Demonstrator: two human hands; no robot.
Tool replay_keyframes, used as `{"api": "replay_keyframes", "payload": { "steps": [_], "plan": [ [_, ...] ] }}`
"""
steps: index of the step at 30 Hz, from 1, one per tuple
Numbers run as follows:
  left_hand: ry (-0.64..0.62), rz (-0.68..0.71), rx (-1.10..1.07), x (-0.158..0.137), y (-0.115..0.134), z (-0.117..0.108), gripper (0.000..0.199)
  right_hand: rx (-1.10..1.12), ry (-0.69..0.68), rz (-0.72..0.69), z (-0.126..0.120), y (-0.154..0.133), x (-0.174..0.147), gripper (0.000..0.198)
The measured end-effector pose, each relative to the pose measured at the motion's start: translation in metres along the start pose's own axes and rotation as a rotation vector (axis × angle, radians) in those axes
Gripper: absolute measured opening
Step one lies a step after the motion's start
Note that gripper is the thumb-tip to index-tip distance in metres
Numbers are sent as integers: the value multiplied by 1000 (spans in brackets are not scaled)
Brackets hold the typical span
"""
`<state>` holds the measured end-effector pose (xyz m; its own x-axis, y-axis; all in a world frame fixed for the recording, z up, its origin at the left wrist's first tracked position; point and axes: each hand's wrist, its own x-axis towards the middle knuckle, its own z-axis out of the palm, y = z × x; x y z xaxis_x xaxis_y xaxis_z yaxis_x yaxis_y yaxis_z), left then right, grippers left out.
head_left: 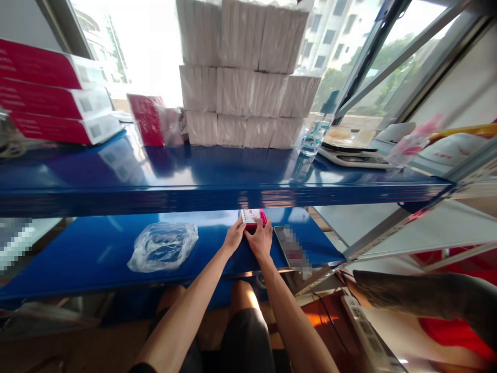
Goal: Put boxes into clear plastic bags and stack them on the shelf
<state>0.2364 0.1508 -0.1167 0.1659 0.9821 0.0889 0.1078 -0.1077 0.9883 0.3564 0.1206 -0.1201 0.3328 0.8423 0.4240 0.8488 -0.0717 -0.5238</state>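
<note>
A small pink-and-white box rests on or just above the lower blue shelf, between my two hands. My left hand grips its left side. On the right side and near edge, the fingers of my right hand press against the box. The upper shelf's edge comes close above its far end. Right of my right hand lies a phone, partly blurred out. A crumpled clear plastic bag lies to the left of my hands on the same shelf.
The upper blue shelf overhangs the lower shelf. It carries stacked white wrapped packs, red-and-white boxes, a clear bottle and a scale. A metal post stands at right. A power strip is below.
</note>
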Motion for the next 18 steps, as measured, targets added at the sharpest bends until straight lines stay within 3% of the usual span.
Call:
{"api": "replay_keyframes", "payload": {
  "steps": [5,7,9,13,18],
  "plan": [
    [13,23,47,-21,29,-11,48,39,81,-86,-16,-14,-9,53],
    [33,99,72,-41,46,-21,45,149,82,-173,-31,-30,-17,37],
    [41,251,126,-68,68,-38,38,316,-17,-284,-50,-53,-28,23],
    [109,524,273,-132,136,-92,31,554,-169,-450,-108,-118,-50,9],
    [252,886,473,-186,250,-172,26,755,-231,-746,-195,-216,-52,10]
  ]
}}
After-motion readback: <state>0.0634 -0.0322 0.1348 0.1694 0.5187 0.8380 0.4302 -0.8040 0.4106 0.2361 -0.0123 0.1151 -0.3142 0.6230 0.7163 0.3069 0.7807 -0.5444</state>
